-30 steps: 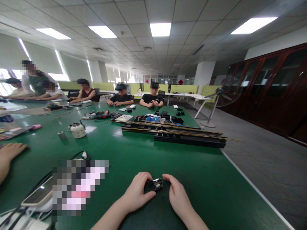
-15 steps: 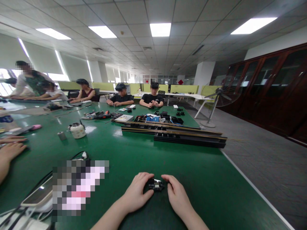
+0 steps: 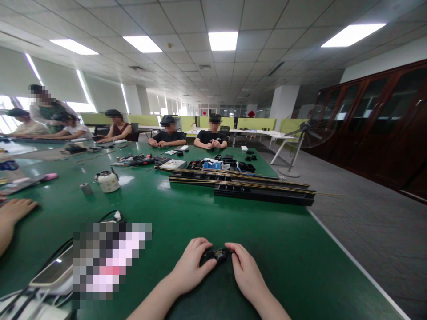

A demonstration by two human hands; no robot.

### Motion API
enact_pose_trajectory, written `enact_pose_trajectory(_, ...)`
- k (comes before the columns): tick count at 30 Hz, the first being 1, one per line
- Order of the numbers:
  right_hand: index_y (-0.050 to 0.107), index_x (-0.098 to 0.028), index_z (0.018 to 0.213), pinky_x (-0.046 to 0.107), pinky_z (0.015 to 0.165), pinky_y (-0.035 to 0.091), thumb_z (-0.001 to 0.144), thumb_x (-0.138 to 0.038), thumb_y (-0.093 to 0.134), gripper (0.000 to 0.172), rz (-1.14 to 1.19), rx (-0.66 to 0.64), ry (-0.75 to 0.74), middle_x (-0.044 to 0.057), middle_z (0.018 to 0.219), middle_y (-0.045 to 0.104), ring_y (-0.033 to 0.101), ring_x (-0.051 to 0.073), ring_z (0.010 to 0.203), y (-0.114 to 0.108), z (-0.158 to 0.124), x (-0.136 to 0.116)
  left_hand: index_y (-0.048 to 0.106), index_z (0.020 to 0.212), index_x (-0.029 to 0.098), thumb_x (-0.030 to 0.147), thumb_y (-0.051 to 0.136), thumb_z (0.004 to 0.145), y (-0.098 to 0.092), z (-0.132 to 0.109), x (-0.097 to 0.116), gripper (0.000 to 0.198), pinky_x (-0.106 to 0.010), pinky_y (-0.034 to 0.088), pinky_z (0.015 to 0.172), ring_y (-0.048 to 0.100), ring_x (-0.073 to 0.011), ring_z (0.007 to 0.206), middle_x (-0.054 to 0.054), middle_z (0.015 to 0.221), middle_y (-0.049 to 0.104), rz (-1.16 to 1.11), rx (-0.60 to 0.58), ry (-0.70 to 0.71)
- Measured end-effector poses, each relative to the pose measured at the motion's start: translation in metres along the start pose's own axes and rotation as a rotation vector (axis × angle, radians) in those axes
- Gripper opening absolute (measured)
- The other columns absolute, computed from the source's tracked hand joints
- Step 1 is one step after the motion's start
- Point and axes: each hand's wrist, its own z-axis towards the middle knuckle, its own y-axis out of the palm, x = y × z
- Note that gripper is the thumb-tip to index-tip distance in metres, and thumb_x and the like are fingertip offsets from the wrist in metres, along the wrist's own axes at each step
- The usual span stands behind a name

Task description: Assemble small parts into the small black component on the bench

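A small black part (image 3: 219, 254), glossy and with a bit of brass colour on top, lies low over the green table between my two hands. My left hand (image 3: 192, 265) curls round its left end, thumb in front and fingers behind, and hides that end. At the right end is my right hand (image 3: 246, 272), its fingers slightly bent and thumb apart from the index finger. Its index fingertip is close to the part's upper right corner; whether it touches, I cannot tell.
Long black rails (image 3: 267, 195) with thin brass rods lie ahead. To the left are a phone with cables (image 3: 55, 266), a blurred-out screen area, a white pot (image 3: 108, 181) and another person's hand (image 3: 20, 209). Several people sit around the table; a fan (image 3: 303, 129) stands right.
The black part has turned between my hands, its right end now higher, with a different face up. My left fingers have shifted slightly. At far left, one of the other person's hands has drawn back.
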Motion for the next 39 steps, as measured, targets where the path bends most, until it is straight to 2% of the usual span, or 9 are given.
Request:
enact_pose_trajectory(4,0.061,-0.018,0.104,0.031,0.093,0.043,0.082,-0.018,0.035,0.034,0.009,0.001,-0.004,0.007,0.107,0.064,0.057,0.019,0.104,0.0,-0.001,0.0,0.058,0.105,0.02,0.029,0.058,0.081,-0.001,0.0,0.001,0.026,-0.04,0.041,0.093,0.049,-0.0251,0.104,-0.008,0.108,0.056,0.024,-0.013,0.026)
enact_pose_trajectory(10,0.06,-0.018,0.104,0.029,0.094,0.042,0.083,-0.019,0.035,0.033,0.01,-0.003,0.005,0.007,0.108,0.063,0.056,0.018,0.105,0.0,-0.001,-0.004,0.057,0.105,0.02,0.027,0.061,0.079,-0.004,-0.001,0.002,0.028,-0.039,0.04,0.092,0.048,-0.0253,0.105,-0.008,0.109,0.055,0.032,-0.037,0.04)
enact_pose_trajectory(14,0.061,-0.021,0.102,0.03,0.094,0.041,0.084,-0.024,0.039,0.029,0.017,-0.035,-0.026,0.006,0.107,0.063,0.056,0.018,0.105,-0.003,-0.002,-0.008,0.057,0.105,0.021,0.026,0.06,0.08,-0.003,-0.001,0.002,0.026,-0.037,0.04,0.092,0.049,-0.024,0.104,-0.007,0.109,0.055,0.027,-0.037,0.051)
enact_pose_trajectory(20,0.065,-0.026,0.099,0.038,0.097,0.036,0.073,-0.03,0.058,0.026,-0.073,-0.106,-0.031,0.006,0.113,0.06,0.051,0.023,0.111,-0.003,-0.005,-0.01,0.054,0.115,0.024,0.025,0.058,0.081,-0.002,-0.001,0.001,0.035,-0.038,0.039,0.093,0.048,-0.0243,0.106,-0.007,0.113,0.054,0.022,-0.068,0.042)
enact_pose_trajectory(28,0.067,-0.026,0.088,0.038,0.095,0.035,0.071,-0.025,0.06,0.018,-0.112,-0.119,-0.032,0.005,0.108,0.063,0.051,0.024,0.109,-0.001,-0.005,-0.013,0.052,0.114,0.022,0.026,0.067,0.072,-0.003,-0.001,0.002,0.045,-0.038,0.039,0.092,0.049,-0.0257,0.105,-0.007,0.111,0.056,0.01,-0.055,0.024)
enact_pose_trajectory(39,0.065,-0.026,0.087,0.037,0.095,0.034,0.075,-0.024,0.056,0.016,-0.085,-0.128,-0.078,0.003,0.107,0.063,0.051,0.023,0.108,0.0,-0.005,-0.012,0.054,0.106,0.023,0.022,0.065,0.075,-0.006,0.0,0.003,0.033,-0.035,0.039,0.089,0.05,-0.0233,0.1,-0.004,0.105,0.058,0.013,-0.065,0.036)
